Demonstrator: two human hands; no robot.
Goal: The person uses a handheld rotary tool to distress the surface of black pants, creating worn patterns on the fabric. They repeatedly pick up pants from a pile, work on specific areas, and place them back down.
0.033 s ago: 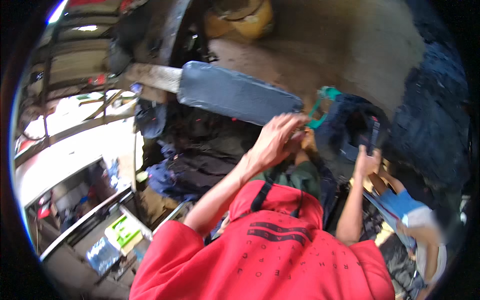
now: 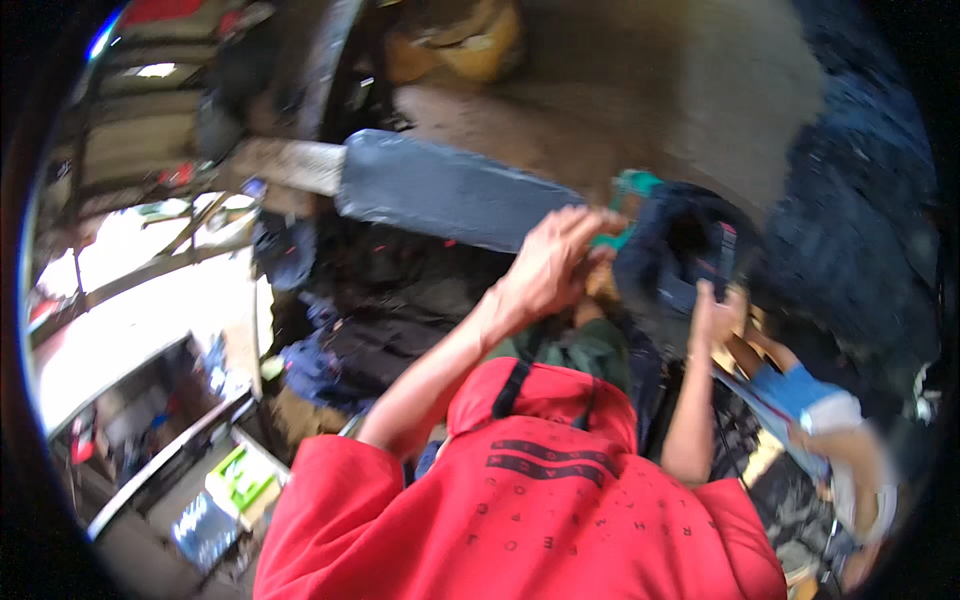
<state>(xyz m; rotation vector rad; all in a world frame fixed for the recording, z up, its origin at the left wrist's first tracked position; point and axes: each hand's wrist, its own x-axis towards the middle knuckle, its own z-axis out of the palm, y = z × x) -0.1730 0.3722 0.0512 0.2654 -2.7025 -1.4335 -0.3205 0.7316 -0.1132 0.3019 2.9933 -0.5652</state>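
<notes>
My left hand (image 2: 555, 260) is over the narrow right end of a long, grey, cloth-covered padded board (image 2: 450, 190). Its fingers are stretched out to the right and somewhat blurred, and what lies under the fingertips is hidden. Just beyond them is a teal-green piece (image 2: 638, 183), its kind unclear. To the right, my right hand (image 2: 714, 315) is closed on the lower edge of a dark blue piece of cloth (image 2: 650, 235), which forms a loop around a dark opening. A narrow strip with a red mark shows on the cloth above that hand.
Dark crumpled cloth (image 2: 400, 345) lies below the board. A yellow rounded object (image 2: 480, 50) sits at the top, and more dark blue cloth (image 2: 850, 220) spreads at the far right. Another person (image 2: 815, 400) is at the lower right. A bright green item (image 2: 242, 478) stands lower left.
The surroundings and both hands have shifted slightly left in the picture. My left hand stays by the board's end, and my right hand keeps hold of the dark blue cloth.
</notes>
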